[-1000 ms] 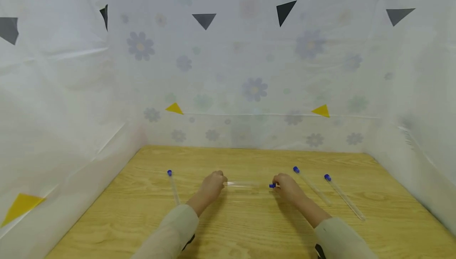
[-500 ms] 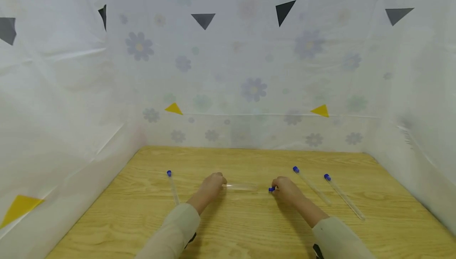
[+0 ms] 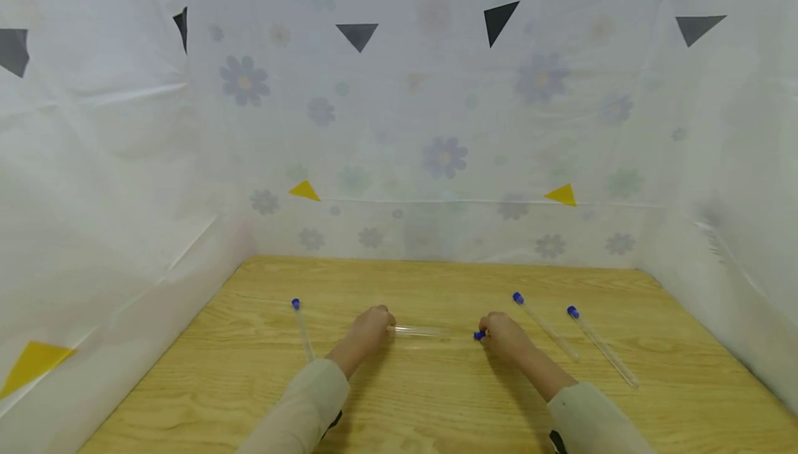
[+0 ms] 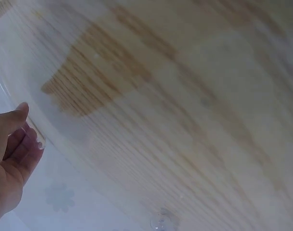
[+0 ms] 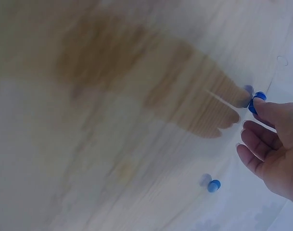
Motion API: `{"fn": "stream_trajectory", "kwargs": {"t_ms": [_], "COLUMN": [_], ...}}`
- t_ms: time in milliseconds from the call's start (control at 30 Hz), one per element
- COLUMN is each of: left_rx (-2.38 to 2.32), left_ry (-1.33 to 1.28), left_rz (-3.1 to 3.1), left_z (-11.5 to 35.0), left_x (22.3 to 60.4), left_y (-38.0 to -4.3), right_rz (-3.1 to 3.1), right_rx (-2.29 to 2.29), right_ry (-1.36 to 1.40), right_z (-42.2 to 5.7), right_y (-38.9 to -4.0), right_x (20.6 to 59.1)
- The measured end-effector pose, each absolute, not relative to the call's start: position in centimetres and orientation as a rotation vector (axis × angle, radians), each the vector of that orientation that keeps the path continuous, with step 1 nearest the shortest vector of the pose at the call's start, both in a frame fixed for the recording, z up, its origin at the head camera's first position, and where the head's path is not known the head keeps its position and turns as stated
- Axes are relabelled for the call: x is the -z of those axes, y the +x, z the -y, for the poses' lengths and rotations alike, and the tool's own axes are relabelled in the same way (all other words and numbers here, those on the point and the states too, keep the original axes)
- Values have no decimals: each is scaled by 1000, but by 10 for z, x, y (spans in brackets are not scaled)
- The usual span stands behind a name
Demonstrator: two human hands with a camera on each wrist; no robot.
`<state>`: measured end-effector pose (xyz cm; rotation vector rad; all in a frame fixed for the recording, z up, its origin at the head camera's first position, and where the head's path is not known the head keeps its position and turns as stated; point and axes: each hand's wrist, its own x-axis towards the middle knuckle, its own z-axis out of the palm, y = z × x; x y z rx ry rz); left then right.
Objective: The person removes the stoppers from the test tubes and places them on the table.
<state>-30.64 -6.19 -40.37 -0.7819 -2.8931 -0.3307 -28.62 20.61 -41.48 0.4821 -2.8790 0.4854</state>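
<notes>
Short of the worktop's (image 3: pixel 411 398) far edge, the left hand (image 3: pixel 370 329) pinches a clear tube (image 3: pixel 420 331) — its faint tip seemingly uncapped — while the right hand (image 3: pixel 505 336) pinches a blue cap (image 3: pixel 479 335).

the person's left hand (image 3: pixel 372 329) and right hand (image 3: pixel 505 337) are bare. farther back from each grip, a pale sleeve (image 3: pixel 299 402) begins, a small black piece (image 3: pixel 333 423) showing beneath its cuff (image 3: pixel 333 375).

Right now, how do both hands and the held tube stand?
Left hand holds tube. Right hand pinches blue cap, apart from tube. Nothing visible in the gap.
</notes>
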Motion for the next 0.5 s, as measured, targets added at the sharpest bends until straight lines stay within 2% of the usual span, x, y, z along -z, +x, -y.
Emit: {"fn": "stream_trajectory", "kwargs": {"t_ms": [500], "left_rx": [290], "left_ry": [-768], "left_rz": [2943], "left_z": [62], "left_x": [406], "left_y": [-307], "right_rz": [2878], "right_rx": [-493], "right_ry": [476], "right_z": [-209], "right_y": [-285], "right_x": [416]}}
